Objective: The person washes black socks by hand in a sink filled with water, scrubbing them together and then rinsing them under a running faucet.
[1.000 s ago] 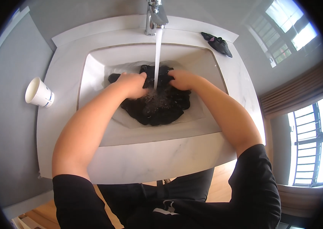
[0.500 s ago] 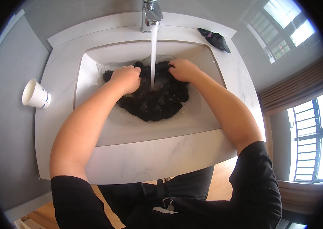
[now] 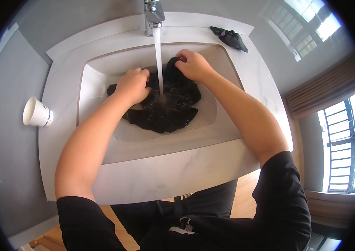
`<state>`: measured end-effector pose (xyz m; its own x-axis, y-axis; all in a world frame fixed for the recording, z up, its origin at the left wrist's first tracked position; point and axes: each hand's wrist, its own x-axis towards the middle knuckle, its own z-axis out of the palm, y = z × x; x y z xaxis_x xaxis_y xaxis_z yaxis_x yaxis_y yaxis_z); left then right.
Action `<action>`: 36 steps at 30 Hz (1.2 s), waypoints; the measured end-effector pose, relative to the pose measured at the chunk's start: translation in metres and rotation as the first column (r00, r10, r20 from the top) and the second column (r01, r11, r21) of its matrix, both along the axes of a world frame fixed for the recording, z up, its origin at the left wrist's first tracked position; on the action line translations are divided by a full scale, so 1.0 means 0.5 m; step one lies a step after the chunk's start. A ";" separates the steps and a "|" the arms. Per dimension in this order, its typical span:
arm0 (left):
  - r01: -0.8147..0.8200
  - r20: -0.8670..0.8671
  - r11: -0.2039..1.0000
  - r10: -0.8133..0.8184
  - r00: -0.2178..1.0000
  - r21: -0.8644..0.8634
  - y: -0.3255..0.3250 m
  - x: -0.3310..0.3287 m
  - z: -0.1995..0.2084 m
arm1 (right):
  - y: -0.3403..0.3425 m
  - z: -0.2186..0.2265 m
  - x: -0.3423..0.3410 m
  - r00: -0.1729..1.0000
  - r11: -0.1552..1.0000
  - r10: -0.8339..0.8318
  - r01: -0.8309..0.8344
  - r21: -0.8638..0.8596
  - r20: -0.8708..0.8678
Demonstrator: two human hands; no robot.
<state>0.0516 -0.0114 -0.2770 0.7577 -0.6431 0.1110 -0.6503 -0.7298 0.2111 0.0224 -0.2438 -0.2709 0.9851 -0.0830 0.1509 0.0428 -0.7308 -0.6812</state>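
Note:
A wet black cloth garment [image 3: 167, 115] lies bunched in the white sink basin [image 3: 102, 144], its exact kind unclear. Water pours onto its middle from the chrome faucet [image 3: 155, 16]. At the garment's far right part, my right hand [image 3: 193, 65] pinches a raised fold between thumb and fingers. On the left side my left hand [image 3: 133, 85] has its fingers curled over the cloth, gripping it; some of those fingertips are hidden. Shallow water surrounds the fabric.
A white paper cup [image 3: 38, 112] stands at the counter's left edge. Another small bunched black cloth [image 3: 230, 39] lies on the back right of the marbled counter [image 3: 177, 178]. Walls close in behind and to the left; a barred window [image 3: 345, 146] is at the right.
My right hand has moved up and a little left, lifting a fold of the black garment. The left hand has shifted slightly left. The whole view has tilted a little.

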 end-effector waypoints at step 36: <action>0.054 -0.183 0.986 -0.024 0.983 0.159 -0.003 -0.014 0.002 | 0.037 0.008 -0.056 0.766 0.698 0.173 -0.539 -0.471 -0.620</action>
